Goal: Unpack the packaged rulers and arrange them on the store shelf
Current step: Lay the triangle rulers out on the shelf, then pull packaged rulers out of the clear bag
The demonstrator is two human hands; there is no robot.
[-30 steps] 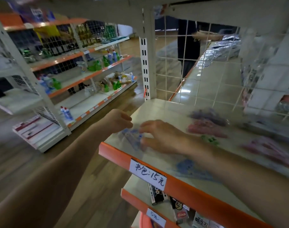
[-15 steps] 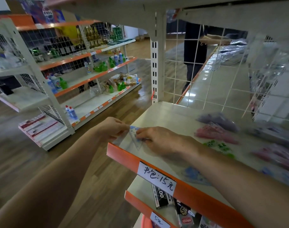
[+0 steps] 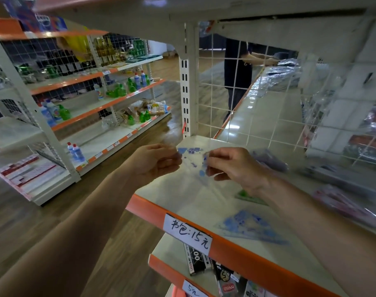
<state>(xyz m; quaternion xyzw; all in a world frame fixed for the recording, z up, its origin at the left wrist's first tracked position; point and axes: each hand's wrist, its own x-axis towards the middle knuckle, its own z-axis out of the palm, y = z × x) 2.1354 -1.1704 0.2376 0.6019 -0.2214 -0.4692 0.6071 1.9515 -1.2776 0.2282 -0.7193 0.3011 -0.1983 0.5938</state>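
A clear ruler pack with blue print (image 3: 192, 159) hangs just above the shelf's left end, stretched between both hands. My left hand (image 3: 155, 161) pinches its left edge. My right hand (image 3: 234, 168) pinches its right side with curled fingers. The cream shelf (image 3: 195, 202) has an orange front lip. On it lie a blue-printed triangle ruler (image 3: 249, 226), a green ruler (image 3: 247, 196) partly hidden under my right wrist, and blurred purple (image 3: 268, 159) and pink (image 3: 341, 202) rulers further right.
A white price tag (image 3: 188, 231) sits on the shelf lip. Boxed goods (image 3: 196, 262) fill the shelf below. A wire grid (image 3: 247, 93) backs the shelf, with a person in dark clothes (image 3: 238, 69) behind it. Across the wooden aisle stands a rack of bottles (image 3: 118, 91).
Both hands have lifted off the shelf surface and moved apart, raising the blue-printed pack between them. The view has shifted slightly closer.
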